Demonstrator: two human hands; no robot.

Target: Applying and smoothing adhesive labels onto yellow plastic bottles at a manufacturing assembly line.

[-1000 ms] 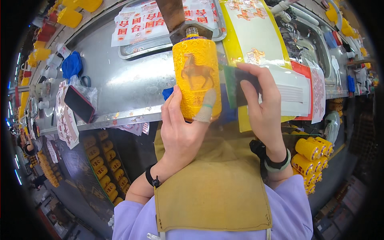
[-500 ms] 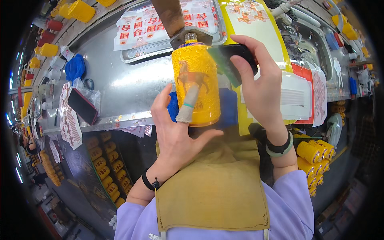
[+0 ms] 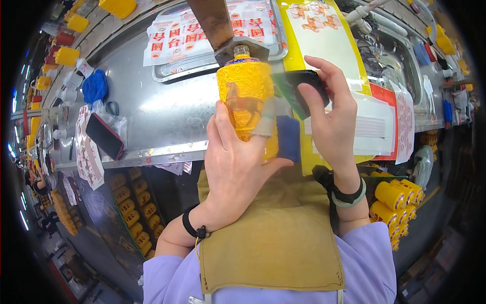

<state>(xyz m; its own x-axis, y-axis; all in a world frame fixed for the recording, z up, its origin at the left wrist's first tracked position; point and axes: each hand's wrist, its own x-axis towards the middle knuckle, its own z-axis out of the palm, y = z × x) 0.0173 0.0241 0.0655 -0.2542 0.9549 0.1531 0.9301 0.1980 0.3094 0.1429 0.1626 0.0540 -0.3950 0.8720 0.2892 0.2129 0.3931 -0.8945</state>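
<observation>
A yellow embossed bottle [image 3: 244,76] with a horse picture on its front hangs neck-up against a metal holder [image 3: 241,48]. My left hand [image 3: 235,164] lies over its lower front, fingers stretched and apart. A pale cloth finger cover [image 3: 265,119] on one fingertip touches the bottle's surface just right of the horse; the thumb points right past the base. My right hand [image 3: 331,114] grips a dark scraper with a translucent green blade [image 3: 293,93]. The blade's edge is blurred and comes close to the bottle's right side; contact is unclear.
Behind the bottle, a metal tray [image 3: 167,73] holds sheets of red-printed transfers [image 3: 177,38]. Horse decals [image 3: 316,17] lie on a yellow board at right, above white papers [image 3: 372,119]. A phone [image 3: 105,136] and blue cloth [image 3: 95,86] are at left. Yellow bottles [image 3: 392,195] are stacked lower right.
My left hand has shifted right, and its covered finger has slid from the horse to the picture's right side. My right hand with the scraper has moved slightly down and right.
</observation>
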